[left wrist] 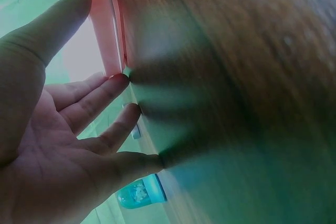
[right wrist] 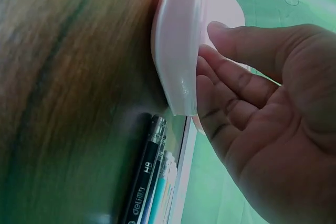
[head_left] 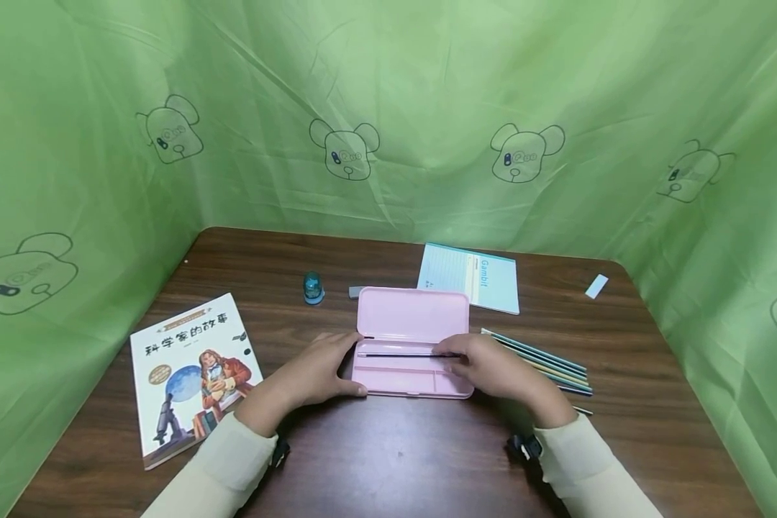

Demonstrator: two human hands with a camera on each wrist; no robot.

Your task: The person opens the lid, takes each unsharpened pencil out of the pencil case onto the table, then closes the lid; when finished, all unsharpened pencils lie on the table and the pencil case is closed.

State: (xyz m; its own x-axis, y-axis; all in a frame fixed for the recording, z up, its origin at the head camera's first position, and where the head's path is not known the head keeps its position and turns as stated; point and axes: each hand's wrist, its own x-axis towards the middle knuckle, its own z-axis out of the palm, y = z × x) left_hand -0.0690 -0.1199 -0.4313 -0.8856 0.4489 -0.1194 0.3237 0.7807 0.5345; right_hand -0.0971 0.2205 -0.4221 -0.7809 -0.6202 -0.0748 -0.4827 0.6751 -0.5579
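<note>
Now both hands are bracing a smooth pink plastic case [head_left: 411, 344] on grained wood: left hand [head_left: 317, 370] flat-fingered, right hand [head_left: 492, 368] pinching a thin dark pen [head_left: 401, 354].

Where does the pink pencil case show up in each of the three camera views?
Head: pink pencil case lies open at table centre, between both hands.
Left wrist: its pink edge runs along the top left, by the left hand.
Right wrist: its rounded corner is at top centre, against the right hand.
Shared landmark: the teal sharpener.
</note>
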